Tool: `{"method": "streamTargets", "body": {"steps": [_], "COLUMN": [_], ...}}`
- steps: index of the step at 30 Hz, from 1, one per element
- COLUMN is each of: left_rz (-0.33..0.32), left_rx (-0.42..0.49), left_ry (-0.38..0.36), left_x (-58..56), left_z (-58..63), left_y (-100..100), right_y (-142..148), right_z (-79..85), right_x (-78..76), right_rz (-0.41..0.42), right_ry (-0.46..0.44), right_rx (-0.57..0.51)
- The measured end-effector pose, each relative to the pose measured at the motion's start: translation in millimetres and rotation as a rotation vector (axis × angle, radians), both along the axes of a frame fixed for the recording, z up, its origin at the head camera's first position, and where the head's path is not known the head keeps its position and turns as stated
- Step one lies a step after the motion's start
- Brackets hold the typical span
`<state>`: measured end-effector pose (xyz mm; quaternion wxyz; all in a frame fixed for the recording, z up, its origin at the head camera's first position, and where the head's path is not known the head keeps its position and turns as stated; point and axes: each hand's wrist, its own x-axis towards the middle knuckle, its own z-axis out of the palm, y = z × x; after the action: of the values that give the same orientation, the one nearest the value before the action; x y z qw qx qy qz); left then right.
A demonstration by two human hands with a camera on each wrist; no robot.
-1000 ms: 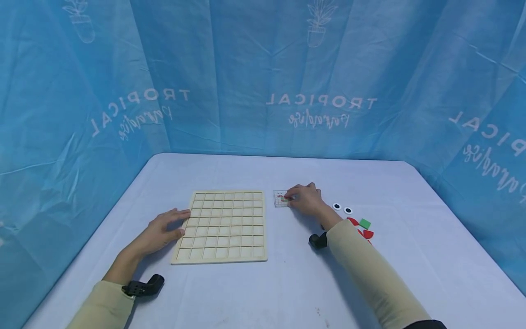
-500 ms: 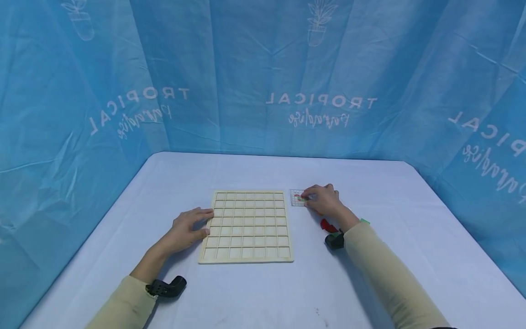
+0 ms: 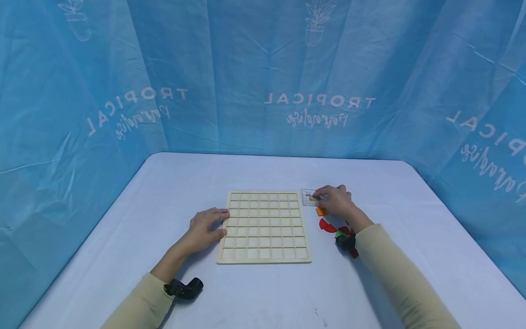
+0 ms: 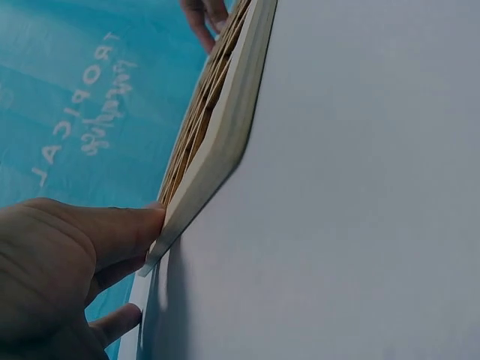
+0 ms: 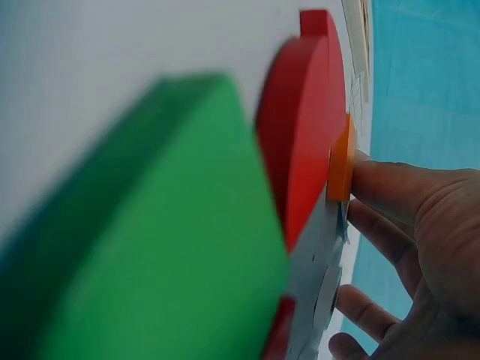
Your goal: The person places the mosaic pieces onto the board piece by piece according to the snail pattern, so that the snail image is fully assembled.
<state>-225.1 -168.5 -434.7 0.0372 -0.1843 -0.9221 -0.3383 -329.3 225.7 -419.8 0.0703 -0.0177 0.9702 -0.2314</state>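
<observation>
A pale wooden board [image 3: 264,227] with a grid of square recesses lies flat on the table. My left hand [image 3: 205,228] touches its left edge with extended fingers; in the left wrist view the thumb [image 4: 127,231] presses against the board's side. To the right of the board is a small card [image 3: 309,198] printed with a grid and a coloured picture. My right hand [image 3: 336,201] pinches the card's right part between thumb and fingers. An orange piece [image 3: 321,212] lies just under that hand, near the thumb in the right wrist view.
Red pieces [image 3: 327,226] and a green piece [image 3: 340,233] lie by the right wrist, partly hidden by its camera [image 3: 346,242]. Up close, a green block [image 5: 187,247] and a red curved piece [image 5: 307,127] fill the right wrist view. A blue curtain [image 3: 263,77] hangs behind the table.
The left hand and board have slid right across the table. The right hand has moved right too, carrying the card along. Orange and red pieces now show beneath the right arm.
</observation>
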Motion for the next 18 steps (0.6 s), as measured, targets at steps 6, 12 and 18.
{"method": "streamTargets", "body": {"steps": [6, 12, 18], "left_rz": [0.025, 0.03, 0.037], "left_rx": [-0.028, -0.02, -0.004], "left_ry": [-0.029, -0.033, -0.064], "left_x": [-1.4, -1.8, -3.4], "left_z": [1.1, 2.9, 3.0], "left_y": [15, 26, 30], "right_y": [10, 18, 21], "right_z": [-0.3, 0.0, -2.1], "right_x": [0.4, -0.7, -0.9], "right_rz": [-0.004, -0.022, -0.023], "right_ry": [-0.003, -0.022, -0.021], "right_rx": [0.005, -0.004, -0.003]}}
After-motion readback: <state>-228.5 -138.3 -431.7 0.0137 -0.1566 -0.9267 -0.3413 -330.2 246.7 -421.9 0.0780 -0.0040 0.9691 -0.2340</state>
